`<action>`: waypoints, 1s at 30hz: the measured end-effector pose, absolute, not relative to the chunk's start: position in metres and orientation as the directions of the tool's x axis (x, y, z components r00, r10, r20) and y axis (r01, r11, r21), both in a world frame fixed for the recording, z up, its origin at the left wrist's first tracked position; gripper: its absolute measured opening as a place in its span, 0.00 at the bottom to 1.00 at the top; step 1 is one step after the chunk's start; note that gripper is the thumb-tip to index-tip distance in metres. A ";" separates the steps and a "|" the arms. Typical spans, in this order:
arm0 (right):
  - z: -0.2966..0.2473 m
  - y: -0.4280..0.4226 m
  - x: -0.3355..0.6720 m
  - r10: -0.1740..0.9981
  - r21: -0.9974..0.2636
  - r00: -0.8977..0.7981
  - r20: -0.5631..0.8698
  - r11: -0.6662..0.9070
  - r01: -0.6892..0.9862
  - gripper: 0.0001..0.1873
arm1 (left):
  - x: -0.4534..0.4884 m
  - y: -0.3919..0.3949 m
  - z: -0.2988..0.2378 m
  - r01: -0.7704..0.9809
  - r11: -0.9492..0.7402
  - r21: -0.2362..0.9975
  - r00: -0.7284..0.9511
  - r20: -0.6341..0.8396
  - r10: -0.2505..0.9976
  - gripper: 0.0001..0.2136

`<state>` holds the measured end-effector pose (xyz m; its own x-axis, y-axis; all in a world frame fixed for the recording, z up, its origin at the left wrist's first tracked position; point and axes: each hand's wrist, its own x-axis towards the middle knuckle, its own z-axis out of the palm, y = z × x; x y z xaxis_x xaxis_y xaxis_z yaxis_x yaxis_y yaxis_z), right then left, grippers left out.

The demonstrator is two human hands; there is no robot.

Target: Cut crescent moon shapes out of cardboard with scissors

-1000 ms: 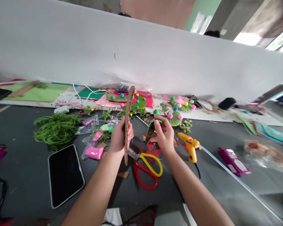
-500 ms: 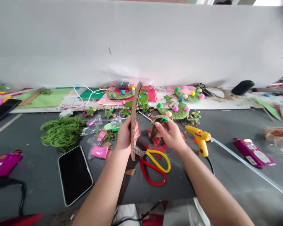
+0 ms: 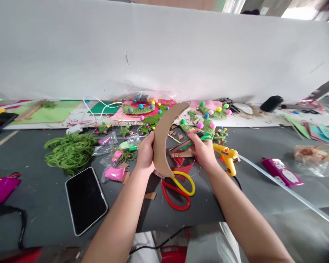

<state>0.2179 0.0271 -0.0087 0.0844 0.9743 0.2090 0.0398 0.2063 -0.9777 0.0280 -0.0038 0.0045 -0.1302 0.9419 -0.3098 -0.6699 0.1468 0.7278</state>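
Observation:
A crescent-shaped piece of cardboard (image 3: 162, 140) is gripped along its outer edge by my left hand (image 3: 146, 151), its flat face turned toward me. My right hand (image 3: 203, 148) is closed round a pair of green-handled scissors (image 3: 207, 136), blades pointing left and apart from the cardboard. Below the crescent lie large scissors with red and yellow handles (image 3: 178, 208), their blades mostly hidden by it. Red scraps (image 3: 186, 170) and cardboard offcuts lie under and between my hands.
Green yarn (image 3: 71, 149) and a tablet-like device (image 3: 86, 201) lie left. A yellow glue gun (image 3: 227, 157) with a long glue stick (image 3: 285, 188) is on the right. Yarn-wrapped crescents with pompoms (image 3: 199, 126) line the back, before a white panel (image 3: 153, 51).
The cardboard crescent has turned from edge-on to showing its broad face. My right hand has shifted the green-handled scissors so their blades point left. The view has moved slightly.

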 end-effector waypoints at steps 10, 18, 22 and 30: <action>-0.007 0.017 0.227 0.950 -0.934 0.107 0.293 0.261 0.245 0.19 | -0.002 -0.009 0.009 -0.197 -0.108 0.974 -0.473 0.002 0.881 0.18; -0.012 0.018 0.225 0.862 -0.827 0.132 0.489 0.410 0.385 0.13 | -0.016 -0.011 0.020 -0.181 0.010 0.983 -0.434 -0.089 0.897 0.28; -0.015 0.016 0.224 0.909 -0.877 0.095 0.406 0.359 0.319 0.16 | -0.024 0.001 0.017 -0.335 -0.064 0.940 -0.519 -0.127 0.845 0.22; -0.011 0.018 0.233 0.915 -0.795 -0.057 0.399 0.376 0.476 0.16 | -0.020 0.014 0.011 -0.566 -0.069 0.822 -0.497 -0.273 0.824 0.16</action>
